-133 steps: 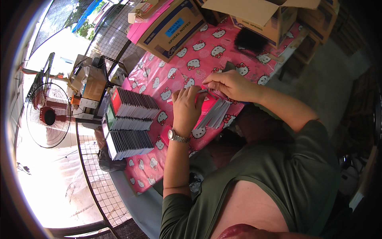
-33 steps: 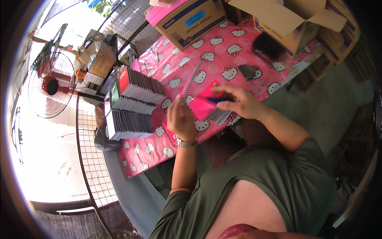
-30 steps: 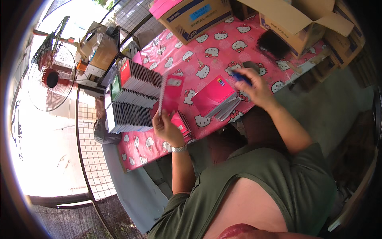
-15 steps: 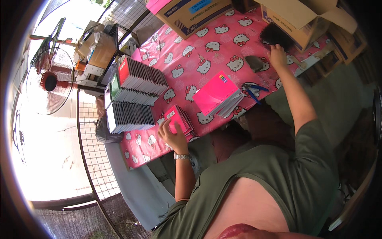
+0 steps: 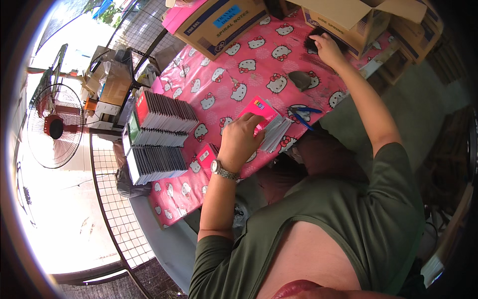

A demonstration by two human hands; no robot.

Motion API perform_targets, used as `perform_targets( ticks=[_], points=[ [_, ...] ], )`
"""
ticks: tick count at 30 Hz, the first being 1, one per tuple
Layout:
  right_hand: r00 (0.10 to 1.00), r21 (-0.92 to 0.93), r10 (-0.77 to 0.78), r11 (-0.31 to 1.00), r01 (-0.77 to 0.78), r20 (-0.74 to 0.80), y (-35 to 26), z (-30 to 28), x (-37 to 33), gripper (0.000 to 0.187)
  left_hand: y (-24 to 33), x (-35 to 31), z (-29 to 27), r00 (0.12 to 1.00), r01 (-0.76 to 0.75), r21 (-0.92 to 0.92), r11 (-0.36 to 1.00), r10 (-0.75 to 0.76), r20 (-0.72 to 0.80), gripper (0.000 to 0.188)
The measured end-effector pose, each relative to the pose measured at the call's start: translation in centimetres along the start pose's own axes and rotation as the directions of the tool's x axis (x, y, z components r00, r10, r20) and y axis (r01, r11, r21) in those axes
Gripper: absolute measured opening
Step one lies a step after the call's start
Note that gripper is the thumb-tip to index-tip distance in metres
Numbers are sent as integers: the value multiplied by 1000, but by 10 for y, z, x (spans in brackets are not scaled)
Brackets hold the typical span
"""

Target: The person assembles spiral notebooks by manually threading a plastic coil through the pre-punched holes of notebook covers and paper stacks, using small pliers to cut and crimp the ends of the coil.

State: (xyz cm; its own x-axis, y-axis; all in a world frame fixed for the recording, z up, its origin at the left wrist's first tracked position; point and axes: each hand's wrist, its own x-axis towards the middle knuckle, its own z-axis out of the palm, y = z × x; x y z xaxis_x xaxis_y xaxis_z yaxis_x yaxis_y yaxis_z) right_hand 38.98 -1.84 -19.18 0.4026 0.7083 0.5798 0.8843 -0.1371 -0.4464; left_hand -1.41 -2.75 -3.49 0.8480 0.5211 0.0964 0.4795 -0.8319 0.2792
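Observation:
My left hand, with a metal watch on its wrist, lies over a stack of loose pink-covered notebooks. Its fingers and thumb are apart, and it hides the left part of the top cover. Farther right, my right hand is at a pile of black spiral binding coils. Its fingertips are pinched together there, on a thin black coil as far as I can see. Blue-handled pliers lie just right of the pink stack. Left of my left wrist is a small pile of pink spiral-bound notebooks, partly hidden.
Rows of spiral notebooks stand at the table's left. A closed cardboard box and an open one are at the back. A grey lump-like object lies on the pink patterned tablecloth. A fan stands far left.
My left hand has moved right from the small bound pile onto the loose pink stack. My right hand stays at the black coils, its fingers now reaching farther left over them. The view has shifted slightly.

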Motion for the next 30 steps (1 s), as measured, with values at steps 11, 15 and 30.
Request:
perform_targets(
  ticks=[11,15,30],
  points=[
    [816,721,67,431,-543,575,-184,-73,-113,27,-9,4,1,989,-46,-125,991,28,-143,29],
    [919,617,-76,762,-197,388,-219,-89,-120,33,-14,-4,9,974,-136,55,989,144,-176,29],
    [850,717,-32,554,-423,525,-206,-75,-104,24,-22,3,-8,999,-27,-115,993,24,-24,41]
  ],
)
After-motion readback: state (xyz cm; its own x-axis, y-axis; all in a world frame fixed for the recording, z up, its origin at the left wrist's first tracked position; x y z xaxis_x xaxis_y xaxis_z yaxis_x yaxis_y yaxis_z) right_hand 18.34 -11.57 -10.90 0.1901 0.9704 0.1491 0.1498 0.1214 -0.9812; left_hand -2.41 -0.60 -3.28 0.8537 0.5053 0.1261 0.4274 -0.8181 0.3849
